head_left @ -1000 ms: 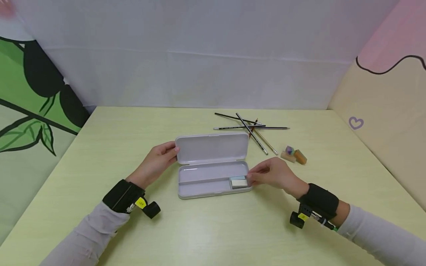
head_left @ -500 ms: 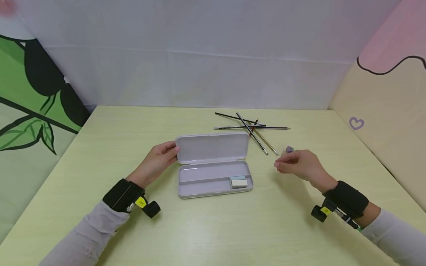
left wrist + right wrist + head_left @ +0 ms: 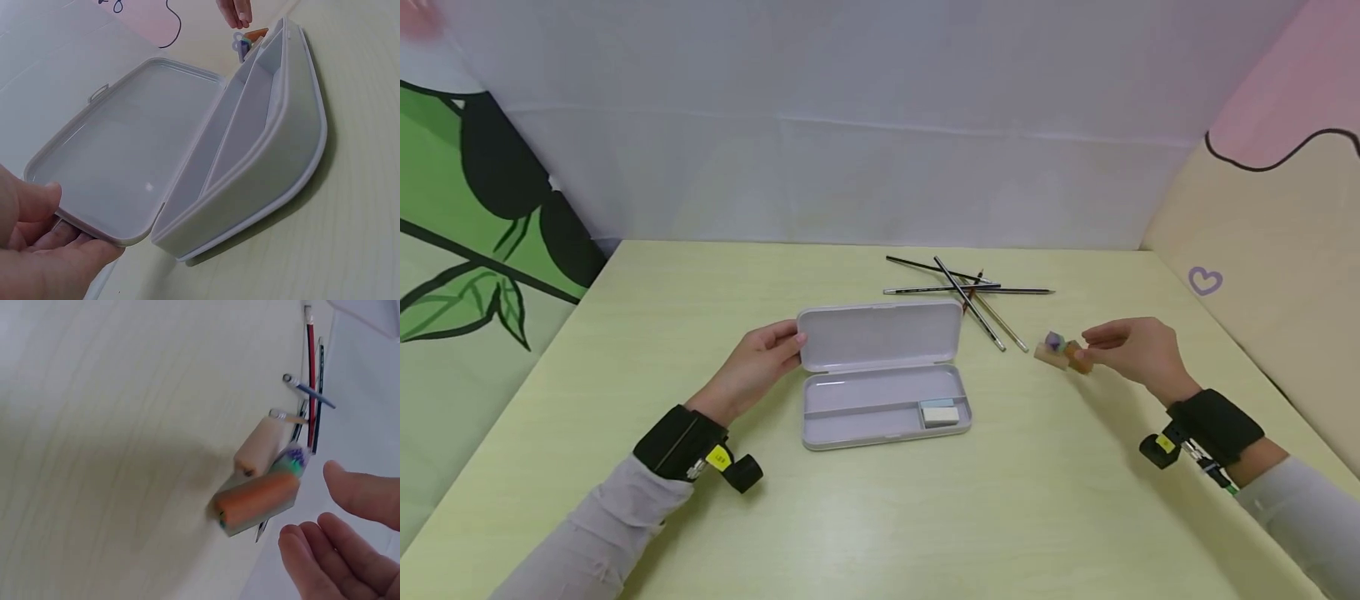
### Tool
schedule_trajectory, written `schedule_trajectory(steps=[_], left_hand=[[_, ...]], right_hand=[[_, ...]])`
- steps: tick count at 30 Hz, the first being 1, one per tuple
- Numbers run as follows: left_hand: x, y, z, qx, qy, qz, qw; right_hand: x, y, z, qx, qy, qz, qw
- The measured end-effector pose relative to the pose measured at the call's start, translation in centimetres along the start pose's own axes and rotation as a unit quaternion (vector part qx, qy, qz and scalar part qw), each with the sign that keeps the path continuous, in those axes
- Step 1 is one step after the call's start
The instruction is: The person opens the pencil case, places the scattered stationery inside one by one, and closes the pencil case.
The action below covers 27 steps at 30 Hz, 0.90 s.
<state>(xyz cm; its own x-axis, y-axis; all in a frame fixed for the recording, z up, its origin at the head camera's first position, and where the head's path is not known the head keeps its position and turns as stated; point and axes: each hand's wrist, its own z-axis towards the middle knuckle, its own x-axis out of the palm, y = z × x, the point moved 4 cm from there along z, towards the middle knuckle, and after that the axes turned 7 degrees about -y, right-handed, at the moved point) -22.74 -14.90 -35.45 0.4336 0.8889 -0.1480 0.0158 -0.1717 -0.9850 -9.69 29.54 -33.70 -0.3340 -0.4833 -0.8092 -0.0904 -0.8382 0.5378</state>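
Observation:
A pale pencil case (image 3: pixel 887 442) lies with its lid (image 3: pixel 880 337) raised. My left hand (image 3: pixel 755 360) grips the lid's left edge, thumb on the inside and fingers behind, as the left wrist view shows (image 3: pixel 56 244). A white eraser with a light blue part (image 3: pixel 940 415) sits in the case's right-hand compartment. My right hand (image 3: pixel 1138 354) is at the small blocks, thumb and fingers apart around nothing in the right wrist view. Nearest it is an orange block (image 3: pixel 259 501); beside that lie a tan block (image 3: pixel 259 445) and a purple-and-green piece (image 3: pixel 292 459). Their kind is unclear.
Several pencils (image 3: pixel 968 304) lie crossed in a pile behind the case's right end. The light wood table (image 3: pixel 880 525) meets a white back wall (image 3: pixel 880 167). Painted panels (image 3: pixel 1262 250) stand at both sides.
My right hand has left the case's right end and moved right to the orange block. The left hand still holds the lid; case, eraser and pencils have stayed put.

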Motion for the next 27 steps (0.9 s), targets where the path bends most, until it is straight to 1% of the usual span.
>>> schedule_trajectory(steps=[6, 10, 16, 27], left_hand=[[0.1, 0.1, 0.0, -0.002, 0.003, 0.0, 1.0], [0.1, 0.0, 0.0, -0.001, 0.001, 0.001, 1.0], [0.0, 0.0, -0.1, 0.001, -0.002, 0.0, 1.0], [0.1, 0.0, 0.1, 0.003, -0.001, -0.002, 1.0]], right_hand=[[0.5, -2.3, 0.7, -0.005, 0.033, -0.008, 0.999], [0.8, -3.0, 1.1, -0.009, 0.056, -0.011, 0.998], [0.9, -2.7, 1.7, -0.022, 0.064, -0.019, 0.998], [0.9, -1.8, 1.8, -0.033, 0.054, -0.023, 0.998]])
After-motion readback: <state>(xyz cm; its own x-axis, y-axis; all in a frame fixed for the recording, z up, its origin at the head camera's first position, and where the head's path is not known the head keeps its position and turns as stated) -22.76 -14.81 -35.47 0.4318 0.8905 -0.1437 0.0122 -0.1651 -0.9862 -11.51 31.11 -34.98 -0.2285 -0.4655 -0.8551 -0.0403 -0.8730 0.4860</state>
